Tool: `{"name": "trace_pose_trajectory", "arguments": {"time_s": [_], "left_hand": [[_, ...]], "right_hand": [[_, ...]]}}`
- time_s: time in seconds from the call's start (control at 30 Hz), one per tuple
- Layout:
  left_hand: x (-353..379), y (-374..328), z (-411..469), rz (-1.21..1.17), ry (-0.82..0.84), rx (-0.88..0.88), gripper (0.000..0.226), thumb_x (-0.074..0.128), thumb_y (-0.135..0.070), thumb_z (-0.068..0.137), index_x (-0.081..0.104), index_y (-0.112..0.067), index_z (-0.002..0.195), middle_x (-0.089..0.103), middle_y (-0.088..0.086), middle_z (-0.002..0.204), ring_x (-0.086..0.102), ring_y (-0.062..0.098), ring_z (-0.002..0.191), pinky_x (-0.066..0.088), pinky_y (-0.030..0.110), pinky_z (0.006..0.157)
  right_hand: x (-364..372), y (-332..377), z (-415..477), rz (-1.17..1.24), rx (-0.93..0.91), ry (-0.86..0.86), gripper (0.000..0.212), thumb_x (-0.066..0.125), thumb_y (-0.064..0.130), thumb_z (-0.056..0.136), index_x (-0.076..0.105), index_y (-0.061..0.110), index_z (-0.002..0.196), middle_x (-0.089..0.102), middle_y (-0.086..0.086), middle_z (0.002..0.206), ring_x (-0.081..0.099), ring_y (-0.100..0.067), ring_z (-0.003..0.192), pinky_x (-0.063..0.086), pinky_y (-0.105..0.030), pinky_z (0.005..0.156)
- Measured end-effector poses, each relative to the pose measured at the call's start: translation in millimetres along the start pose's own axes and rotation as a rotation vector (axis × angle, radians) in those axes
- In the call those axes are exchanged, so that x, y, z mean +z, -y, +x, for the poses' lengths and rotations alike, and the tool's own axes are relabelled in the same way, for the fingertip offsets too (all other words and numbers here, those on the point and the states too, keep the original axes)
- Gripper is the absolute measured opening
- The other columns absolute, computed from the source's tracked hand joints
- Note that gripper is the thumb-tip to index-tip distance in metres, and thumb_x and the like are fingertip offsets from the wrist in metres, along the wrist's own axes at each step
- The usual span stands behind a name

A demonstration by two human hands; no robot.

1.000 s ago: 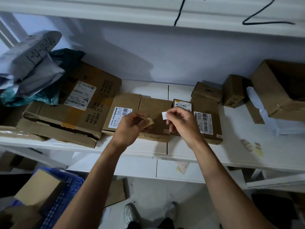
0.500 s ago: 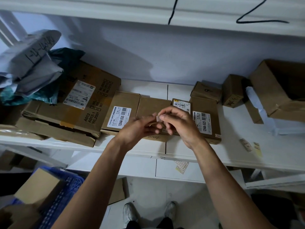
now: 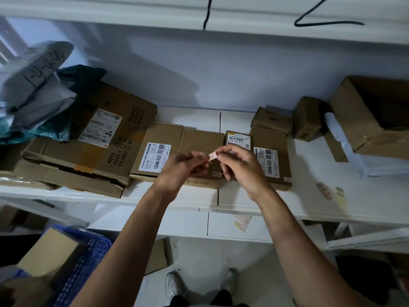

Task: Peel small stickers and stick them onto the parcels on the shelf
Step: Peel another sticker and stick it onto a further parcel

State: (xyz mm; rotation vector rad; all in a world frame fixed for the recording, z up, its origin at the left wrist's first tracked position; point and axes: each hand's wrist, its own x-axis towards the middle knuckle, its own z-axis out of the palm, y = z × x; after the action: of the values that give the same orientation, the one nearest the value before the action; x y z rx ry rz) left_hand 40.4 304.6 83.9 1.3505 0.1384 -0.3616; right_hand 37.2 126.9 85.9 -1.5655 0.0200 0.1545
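Observation:
A small sticker (image 3: pixel 213 156) with red print is pinched between my left hand (image 3: pixel 184 168) and my right hand (image 3: pixel 240 165), both held just above the shelf's front. Below them lie flat brown parcels: one with a white barcode label (image 3: pixel 155 149), a plain one (image 3: pixel 200 140) bearing a small red sticker (image 3: pixel 217 174) at its near corner, a small labelled box (image 3: pixel 238 138), and another flat parcel (image 3: pixel 273 160) with a sticker (image 3: pixel 287 179) at its corner.
A big carton (image 3: pixel 99 140) under grey and teal mail bags (image 3: pixel 37 89) fills the left. Small boxes (image 3: pixel 273 120) and an open carton (image 3: pixel 374 116) stand at the right. Sticker strips (image 3: pixel 325 190) lie on the white shelf (image 3: pixel 309 209). A blue crate (image 3: pixel 84 262) sits below left.
My hands came together over the plain parcel, then drew slightly apart; the sticker now shows its red printed face between my fingertips. The view shifted a little.

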Motion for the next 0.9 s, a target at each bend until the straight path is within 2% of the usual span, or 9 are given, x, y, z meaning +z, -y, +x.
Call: {"name": "trace_pose_trajectory", "arguments": {"time_s": [0.17, 0.37, 0.6, 0.73, 0.83, 0.9], "left_hand": [[-1, -3, 2, 0.13, -0.043, 0.091, 0.009, 0.066, -0.011, 0.093, 0.072, -0.005, 0.09, 0.072, 0.009, 0.079, 0.066, 0.019, 0.071, 0.057, 0.029, 0.079], [-6, -1, 3, 0.245, -0.014, 0.169, 0.009, 0.065, -0.009, 0.094, 0.071, -0.005, 0.09, 0.071, 0.01, 0.077, 0.065, 0.018, 0.069, 0.055, 0.028, 0.075], [-30, -8, -3, 0.622, 0.023, 0.264, 0.01, 0.063, -0.007, 0.094, 0.072, -0.003, 0.091, 0.071, 0.008, 0.075, 0.061, 0.007, 0.065, 0.044, 0.012, 0.053], [-47, -6, -3, 0.693, -0.013, 0.285, 0.007, 0.068, -0.011, 0.091, 0.074, -0.009, 0.091, 0.07, 0.003, 0.072, 0.059, 0.007, 0.061, 0.046, 0.019, 0.057], [-61, -3, -5, 0.629, -0.08, 0.266, 0.006, 0.07, -0.01, 0.09, 0.075, -0.008, 0.093, 0.07, 0.0, 0.071, 0.061, 0.01, 0.06, 0.051, 0.03, 0.06], [-65, -1, -6, 0.585, -0.101, 0.261, 0.008, 0.07, -0.009, 0.089, 0.075, -0.007, 0.096, 0.073, 0.004, 0.075, 0.068, 0.018, 0.065, 0.056, 0.035, 0.066]], "right_hand": [[-3, 2, -2, -0.018, 0.005, -0.034, 0.016, 0.062, 0.013, 0.098, 0.069, -0.001, 0.098, 0.052, -0.007, 0.059, 0.043, -0.017, 0.049, 0.038, -0.027, 0.049], [-3, 3, 0, -0.15, -0.036, -0.007, 0.011, 0.066, 0.01, 0.095, 0.068, -0.001, 0.094, 0.054, -0.003, 0.057, 0.045, -0.015, 0.047, 0.039, -0.026, 0.049], [11, -1, 2, -0.392, 0.018, 0.092, 0.008, 0.07, 0.018, 0.091, 0.072, 0.016, 0.084, 0.065, 0.002, 0.06, 0.055, -0.015, 0.054, 0.045, -0.032, 0.055], [29, 0, 3, -0.424, 0.021, 0.092, 0.009, 0.067, 0.019, 0.093, 0.072, 0.016, 0.086, 0.066, 0.001, 0.062, 0.054, -0.009, 0.05, 0.044, -0.023, 0.052], [47, -3, 7, -0.425, 0.028, 0.086, 0.009, 0.066, 0.02, 0.093, 0.071, 0.016, 0.087, 0.065, 0.001, 0.062, 0.054, -0.011, 0.051, 0.043, -0.025, 0.054], [52, -3, 8, -0.4, 0.031, 0.074, 0.01, 0.065, 0.019, 0.094, 0.071, 0.013, 0.088, 0.064, 0.0, 0.062, 0.054, -0.012, 0.051, 0.044, -0.027, 0.055]]}}
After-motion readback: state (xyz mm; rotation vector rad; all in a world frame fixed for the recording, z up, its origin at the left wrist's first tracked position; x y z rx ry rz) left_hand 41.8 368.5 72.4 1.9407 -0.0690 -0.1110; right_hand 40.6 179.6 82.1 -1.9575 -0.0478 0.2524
